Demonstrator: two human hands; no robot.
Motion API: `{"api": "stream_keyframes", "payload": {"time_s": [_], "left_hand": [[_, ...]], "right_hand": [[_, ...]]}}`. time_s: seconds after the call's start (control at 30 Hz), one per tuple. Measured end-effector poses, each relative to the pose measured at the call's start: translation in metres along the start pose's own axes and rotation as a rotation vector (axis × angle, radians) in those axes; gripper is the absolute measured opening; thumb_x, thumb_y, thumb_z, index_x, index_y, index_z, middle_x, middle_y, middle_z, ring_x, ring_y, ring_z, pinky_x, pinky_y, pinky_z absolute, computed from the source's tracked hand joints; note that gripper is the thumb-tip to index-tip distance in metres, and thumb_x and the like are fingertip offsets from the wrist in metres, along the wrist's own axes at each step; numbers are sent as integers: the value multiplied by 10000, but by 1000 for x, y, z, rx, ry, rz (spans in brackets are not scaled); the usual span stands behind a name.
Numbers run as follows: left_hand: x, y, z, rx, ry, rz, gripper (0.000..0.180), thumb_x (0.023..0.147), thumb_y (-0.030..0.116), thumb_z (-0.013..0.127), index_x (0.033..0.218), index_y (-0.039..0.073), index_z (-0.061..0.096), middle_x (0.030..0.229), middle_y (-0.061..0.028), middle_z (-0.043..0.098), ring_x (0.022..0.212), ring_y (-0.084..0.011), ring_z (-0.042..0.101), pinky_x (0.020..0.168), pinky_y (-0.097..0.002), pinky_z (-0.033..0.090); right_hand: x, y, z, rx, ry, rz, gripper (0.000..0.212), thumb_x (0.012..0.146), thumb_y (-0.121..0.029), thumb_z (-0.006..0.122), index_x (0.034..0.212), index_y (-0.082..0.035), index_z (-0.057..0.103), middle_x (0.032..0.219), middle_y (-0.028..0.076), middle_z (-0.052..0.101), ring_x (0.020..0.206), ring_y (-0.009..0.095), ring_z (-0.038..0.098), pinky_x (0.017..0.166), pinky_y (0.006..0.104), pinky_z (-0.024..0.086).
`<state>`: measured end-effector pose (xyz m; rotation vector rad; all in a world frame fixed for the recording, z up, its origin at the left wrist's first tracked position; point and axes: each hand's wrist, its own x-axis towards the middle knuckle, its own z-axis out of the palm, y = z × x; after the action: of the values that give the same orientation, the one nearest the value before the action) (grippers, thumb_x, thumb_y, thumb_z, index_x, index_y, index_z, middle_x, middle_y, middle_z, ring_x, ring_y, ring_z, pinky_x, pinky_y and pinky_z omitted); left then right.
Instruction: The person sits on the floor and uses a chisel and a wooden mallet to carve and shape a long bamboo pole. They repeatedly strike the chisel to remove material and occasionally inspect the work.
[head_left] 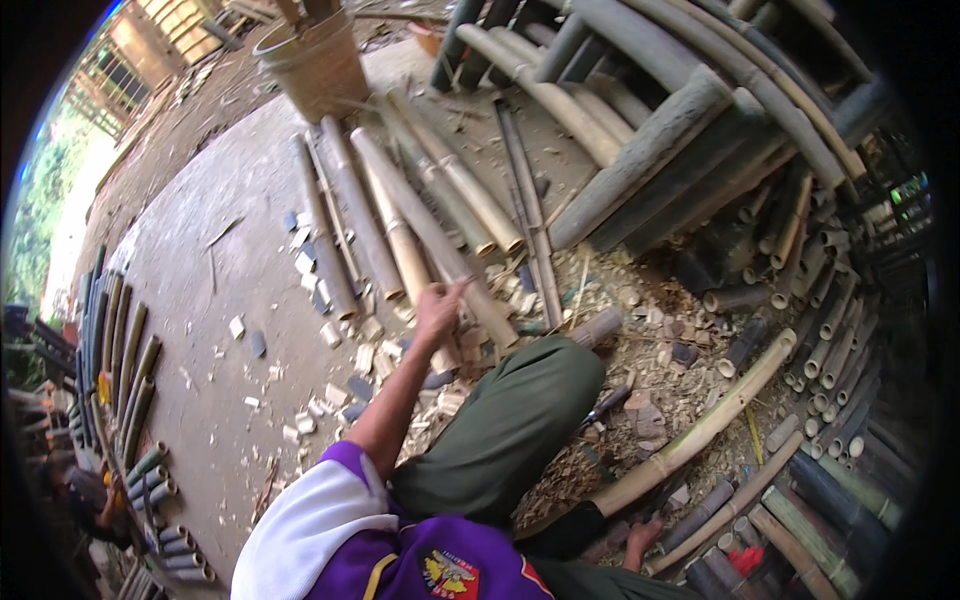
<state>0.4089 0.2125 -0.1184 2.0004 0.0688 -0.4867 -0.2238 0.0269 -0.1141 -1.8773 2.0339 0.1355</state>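
My left hand [438, 310] is over the cut bamboo poles lying on the concrete, its fingers closed on a pale bamboo pole [402, 245]. A greyer bamboo pole [425, 220] runs right beside those fingers. Low on the right, my right hand [642, 542] is down near the ground, beside short bamboo pieces [698, 515]; its fingers are too small and partly hidden to read. Between my legs and that side, a long split-looking bamboo length [700, 440] slants up to the right. A dark-handled tool [608, 402] lies among the shavings by my knee.
Bamboo offcuts [365, 358] and shavings litter the floor around me. A bamboo bench frame [640, 150] stands at the far right, a bucket [315, 75] at the back. Stacked bamboo tubes [835, 340] line the right; more poles [120, 350] lean at left, near another person [88, 495].
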Motion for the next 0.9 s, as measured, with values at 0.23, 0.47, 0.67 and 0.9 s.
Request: {"api": "stream_keyframes", "payload": {"time_s": [0.23, 0.47, 0.67, 0.9], "left_hand": [[56, -25, -146, 374, 577, 266, 352, 834, 235, 749, 1043, -17, 618, 1007, -215, 631, 974, -426, 602, 873, -510, 481], [5, 46, -36, 234, 231, 699, 261, 847, 4, 683, 1102, 17, 628, 990, -126, 619, 871, -256, 617, 782, -384, 525], [-57, 165, 124, 206, -671, 803, 295, 850, 143, 738, 1096, -9, 681, 869, -140, 709, 815, -227, 695, 758, -365, 556], [-142, 310, 250, 150, -521, 1346, 286, 845, 192, 740, 1077, 28, 707, 1032, -196, 708, 954, -327, 695, 855, -401, 554]], "right_hand": [[-11, -34, -23, -73, 3, -7, 386, 810, -118, 760, 1163, 15, 679, 1071, 297, 700, 1059, 490, 660, 889, 531, 532], [12, 5, -19, -71, 8, -68, 369, 771, -186, 814, 1042, 33, 695, 1060, 287, 689, 1018, 455, 673, 855, 513, 549], [11, 11, -9, -116, 40, -96, 315, 789, -243, 804, 960, 6, 715, 991, 245, 715, 957, 464, 695, 825, 537, 565], [2, 19, 37, 29, 195, -64, 237, 961, -171, 527, 906, -16, 697, 918, 241, 699, 890, 462, 694, 784, 583, 552]]}}
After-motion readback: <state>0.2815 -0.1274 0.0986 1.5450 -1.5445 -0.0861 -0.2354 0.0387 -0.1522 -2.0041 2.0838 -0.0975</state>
